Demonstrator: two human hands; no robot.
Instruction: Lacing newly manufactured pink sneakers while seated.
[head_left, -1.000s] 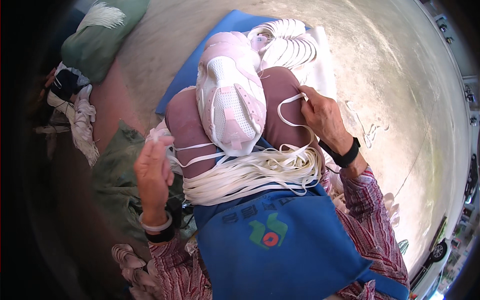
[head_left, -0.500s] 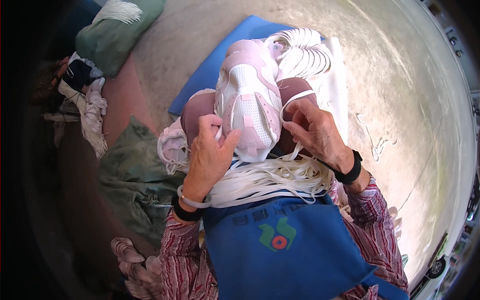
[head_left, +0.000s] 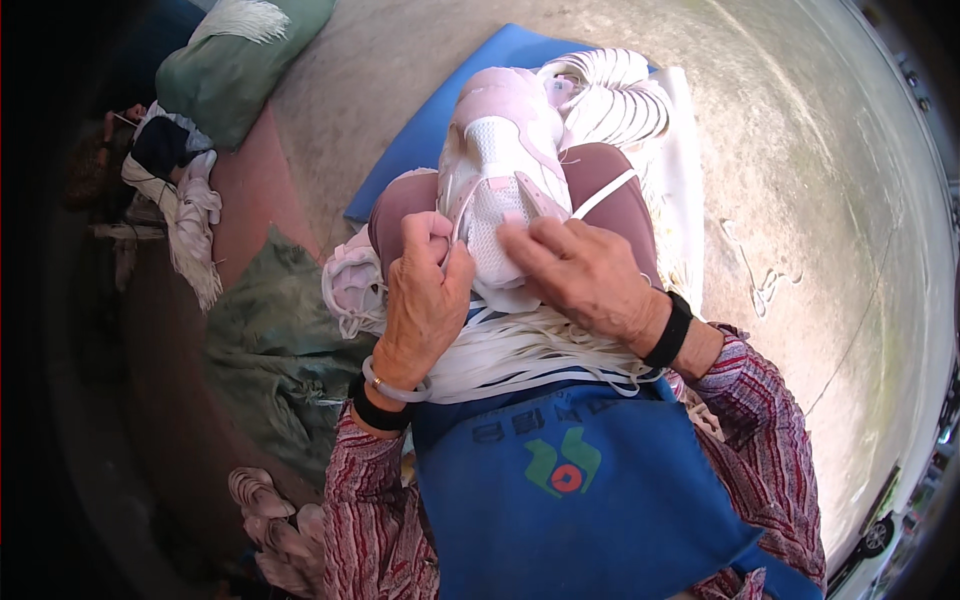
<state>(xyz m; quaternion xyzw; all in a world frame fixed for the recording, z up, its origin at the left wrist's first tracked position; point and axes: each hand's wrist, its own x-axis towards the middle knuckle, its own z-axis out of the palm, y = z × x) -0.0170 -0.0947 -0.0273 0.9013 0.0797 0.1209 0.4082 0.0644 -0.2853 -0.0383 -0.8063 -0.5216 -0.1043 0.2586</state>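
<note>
Sunlit floor (head_left: 810,200), blue mat (head_left: 445,125) — curled hands (head_left: 418,290) (head_left: 600,285) on pink-white shoe (head_left: 492,140), exact pinch unclear

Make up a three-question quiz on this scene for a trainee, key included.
1. True or false: the left hand and the right hand are both at the pink-and-white shoe.
2. Which wrist wears the pale bracelet?
A) left
B) right
C) both
3. Fill in: the bundle of white laces lies across the person's ____.

Key: 1 true; 2 A; 3 lap.
</note>
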